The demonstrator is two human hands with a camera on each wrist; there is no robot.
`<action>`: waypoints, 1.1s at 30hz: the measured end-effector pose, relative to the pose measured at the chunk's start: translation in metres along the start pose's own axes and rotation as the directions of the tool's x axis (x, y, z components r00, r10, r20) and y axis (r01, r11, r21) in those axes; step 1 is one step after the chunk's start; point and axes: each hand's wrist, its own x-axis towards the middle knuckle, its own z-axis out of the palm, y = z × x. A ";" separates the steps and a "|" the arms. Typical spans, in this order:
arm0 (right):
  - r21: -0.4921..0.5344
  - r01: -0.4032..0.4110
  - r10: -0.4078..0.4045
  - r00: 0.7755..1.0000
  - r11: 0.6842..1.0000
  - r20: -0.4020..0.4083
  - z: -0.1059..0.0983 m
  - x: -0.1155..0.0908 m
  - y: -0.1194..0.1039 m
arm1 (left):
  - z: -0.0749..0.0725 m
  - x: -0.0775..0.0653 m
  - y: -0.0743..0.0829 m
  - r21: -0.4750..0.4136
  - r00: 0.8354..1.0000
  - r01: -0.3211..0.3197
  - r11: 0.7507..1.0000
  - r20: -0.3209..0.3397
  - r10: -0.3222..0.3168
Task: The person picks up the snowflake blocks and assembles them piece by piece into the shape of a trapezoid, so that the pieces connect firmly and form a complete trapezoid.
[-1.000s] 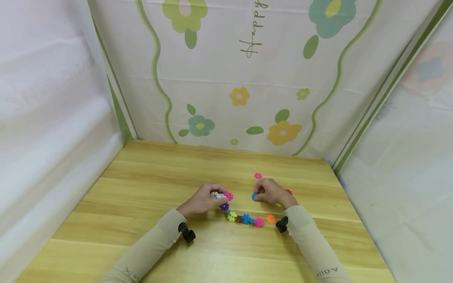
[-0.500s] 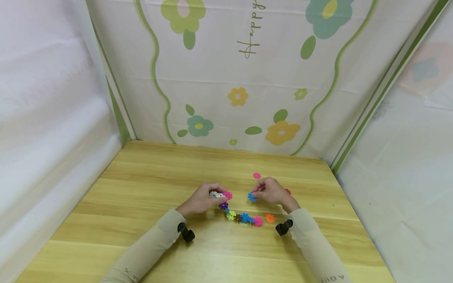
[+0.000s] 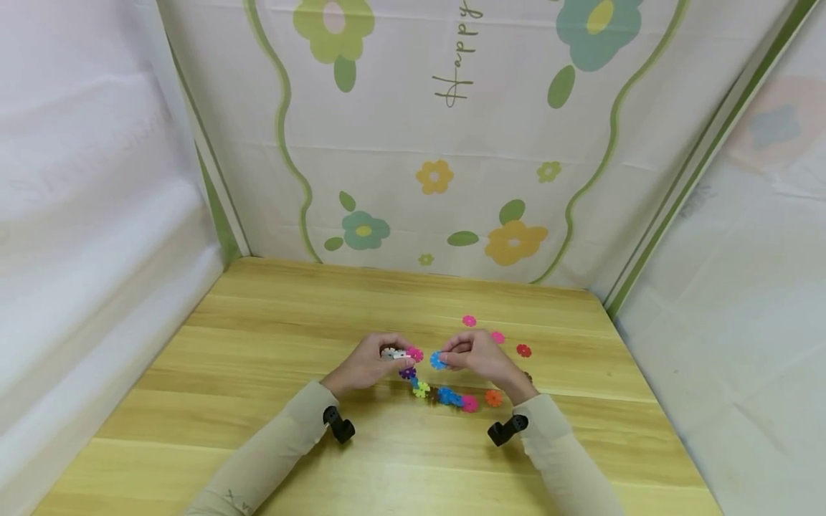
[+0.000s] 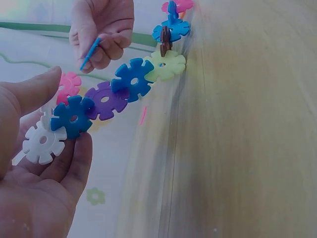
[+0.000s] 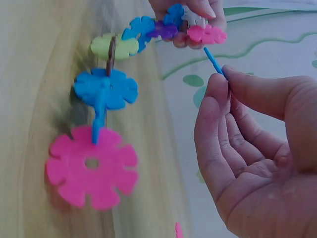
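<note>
I observe the right hand (image 3: pixel 485 356) shifted toward the left of the head frame, carrying the blue disc (image 3: pixel 436 360) close to the pink end disc (image 3: pixel 416 355); I judge the two near enough to align, but not yet joined. The shift also uncovers a second loose pink disc (image 3: pixel 497 337) right of center. The right thumb and fingertips pinch the blue disc. The left hand (image 3: pixel 374 362), at lower center, grips the disc chain (image 3: pixel 421 390) at its white discs, between thumb and fingers. The right wrist view confirms, at upper right, a gap between blue and pink. The left wrist view shows a blue link (image 4: pixel 73 118), lower left, that the head view does not clearly show; only the head view shows the loose red disc (image 3: pixel 524 350).
</note>
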 end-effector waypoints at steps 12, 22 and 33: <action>0.075 -0.022 0.020 1.000 0.997 0.022 0.011 0.008 -0.005 | -0.002 -0.002 0.001 0.036 0.999 -0.039 0.999 -0.006 0.039; 0.105 -0.074 0.069 0.996 0.992 0.048 0.015 0.013 -0.012 | -0.002 -0.003 -0.003 0.102 0.996 -0.089 0.991 -0.020 0.092; 0.162 -0.124 0.120 0.992 0.979 0.036 0.018 0.015 -0.015 | -0.001 -0.004 -0.002 0.160 0.986 -0.164 0.973 -0.001 0.166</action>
